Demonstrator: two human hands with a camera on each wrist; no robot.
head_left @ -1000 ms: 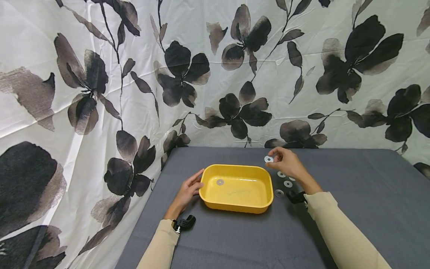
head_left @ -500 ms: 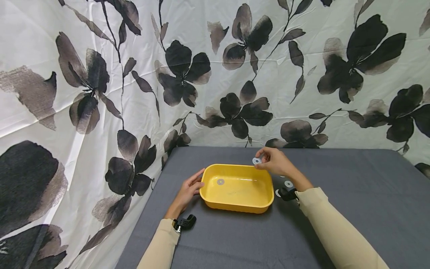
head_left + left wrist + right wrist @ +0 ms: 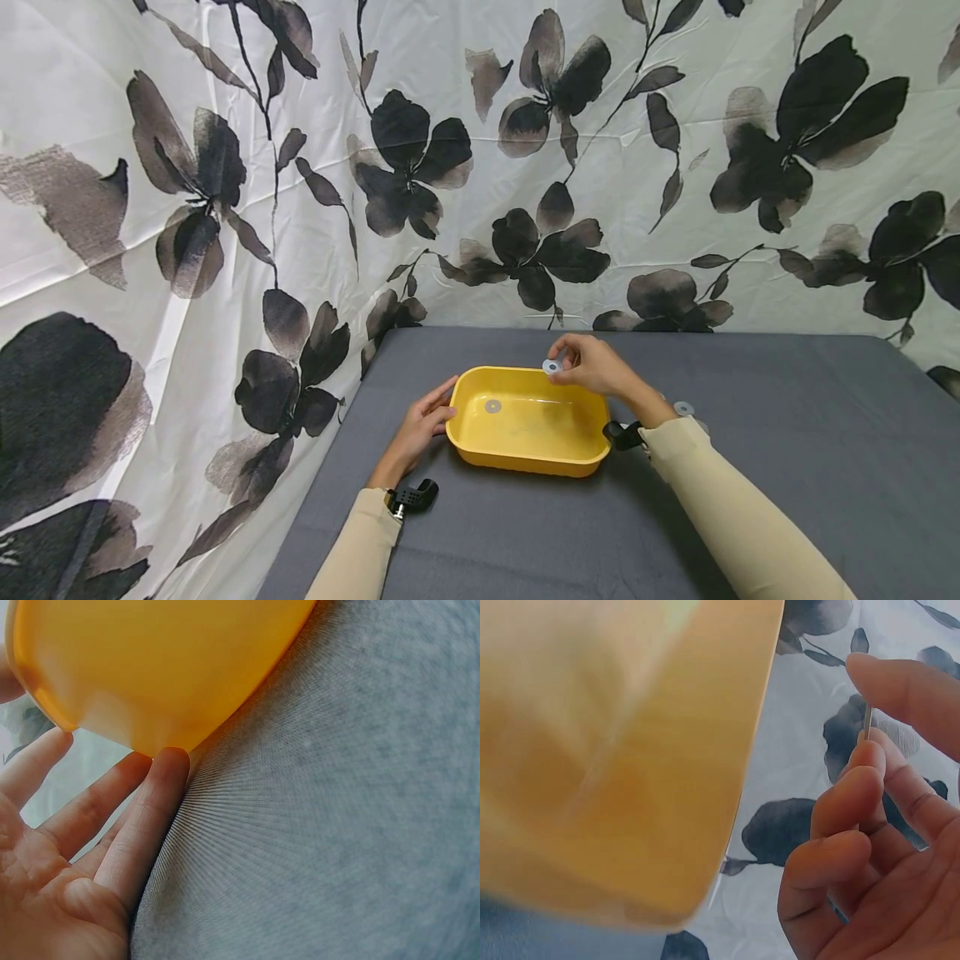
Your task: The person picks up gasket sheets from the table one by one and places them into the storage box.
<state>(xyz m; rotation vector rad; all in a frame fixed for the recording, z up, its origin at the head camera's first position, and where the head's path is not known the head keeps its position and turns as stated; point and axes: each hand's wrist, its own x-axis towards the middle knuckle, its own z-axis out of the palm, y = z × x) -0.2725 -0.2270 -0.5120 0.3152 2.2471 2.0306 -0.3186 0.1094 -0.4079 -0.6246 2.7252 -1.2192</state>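
By the far rim of the tray point(image 3: 528, 462) hung the washer point(image 3: 547, 367), pinched thumb-to-finger by the right hand point(image 3: 592, 365), the left hand point(image 3: 417, 423) straight-fingered against the tray, and one early slip could have sent it outside!

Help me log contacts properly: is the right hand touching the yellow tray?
Apart. In the right wrist view, a strip of floral cloth shows between the right hand and the yellow tray.

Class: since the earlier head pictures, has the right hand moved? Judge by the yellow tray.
Yes; the right hand has moved left along the far rim of the yellow tray.
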